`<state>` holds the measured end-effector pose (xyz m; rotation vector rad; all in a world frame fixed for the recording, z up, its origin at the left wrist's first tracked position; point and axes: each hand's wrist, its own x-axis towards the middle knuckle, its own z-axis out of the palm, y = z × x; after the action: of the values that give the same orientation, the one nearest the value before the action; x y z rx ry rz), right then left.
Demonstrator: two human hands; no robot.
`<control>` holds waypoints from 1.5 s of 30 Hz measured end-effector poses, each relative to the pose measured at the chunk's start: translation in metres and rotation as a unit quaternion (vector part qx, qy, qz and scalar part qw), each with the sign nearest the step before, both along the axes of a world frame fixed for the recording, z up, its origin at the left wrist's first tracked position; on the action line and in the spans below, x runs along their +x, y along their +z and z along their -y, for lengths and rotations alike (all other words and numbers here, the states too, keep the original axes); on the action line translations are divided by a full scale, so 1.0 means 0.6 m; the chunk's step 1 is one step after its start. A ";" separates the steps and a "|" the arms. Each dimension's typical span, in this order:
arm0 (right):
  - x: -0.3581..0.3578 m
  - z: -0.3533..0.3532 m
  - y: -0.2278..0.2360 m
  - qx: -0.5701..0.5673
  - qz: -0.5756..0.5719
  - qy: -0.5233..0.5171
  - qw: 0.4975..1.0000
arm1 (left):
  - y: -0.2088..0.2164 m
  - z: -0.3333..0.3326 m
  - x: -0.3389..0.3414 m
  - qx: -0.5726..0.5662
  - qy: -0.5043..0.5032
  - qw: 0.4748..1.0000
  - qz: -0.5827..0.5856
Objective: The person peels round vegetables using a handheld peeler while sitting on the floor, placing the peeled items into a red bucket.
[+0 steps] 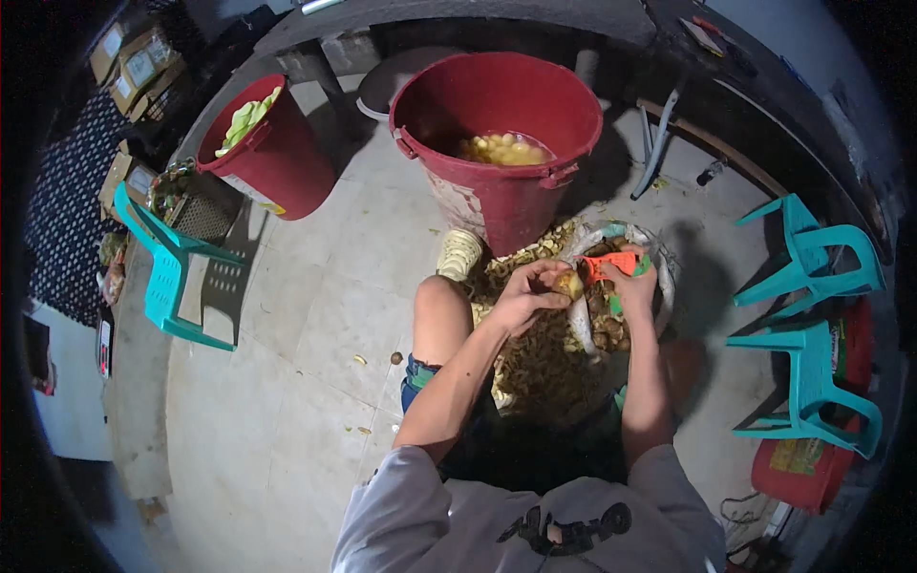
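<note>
A partly peeled potato [569, 284] is gripped in my left hand [531, 294], its pale yellow flesh showing beside brown skin. Fingers wrapped round its handle, my right hand [634, 285] holds an orange peeler [611, 262] close to the potato's right side; whether the blade touches it I cannot tell. Beneath both hands, an open whitish sack [667, 250] holds unpeeled brown potatoes [611, 334]. A heap of peelings [535, 358] covers the floor between my legs. Just beyond stands a large red bucket [487, 196] with peeled potatoes [506, 149] in liquid.
A smaller red bucket [304, 177] with pale green pieces [250, 119] stands at the far left. Teal plastic stools or chairs flank me, one on the left [172, 277] and two on the right [812, 382]. A dark table [478, 21] runs along the back.
</note>
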<state>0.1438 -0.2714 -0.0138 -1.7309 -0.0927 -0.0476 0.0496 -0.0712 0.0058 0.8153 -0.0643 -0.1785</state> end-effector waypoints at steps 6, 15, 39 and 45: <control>-0.020 -0.001 0.012 -0.010 0.068 0.113 0.991 | -0.017 0.003 -0.007 0.011 0.037 0.999 0.025; -0.015 -0.012 0.024 0.086 -0.078 0.049 0.992 | -0.003 0.006 -0.005 0.012 0.034 0.999 0.027; -0.010 0.004 -0.019 0.177 -0.134 0.087 0.971 | -0.017 0.008 0.001 0.090 0.110 0.990 0.001; -0.024 -0.004 0.016 0.064 -0.150 0.097 0.982 | 0.008 0.005 -0.004 0.251 0.137 0.957 0.044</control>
<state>0.1293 -0.2689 -0.0043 -1.5756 -0.0350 0.3430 0.0473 -0.0745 0.0106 1.3288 0.0130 0.1124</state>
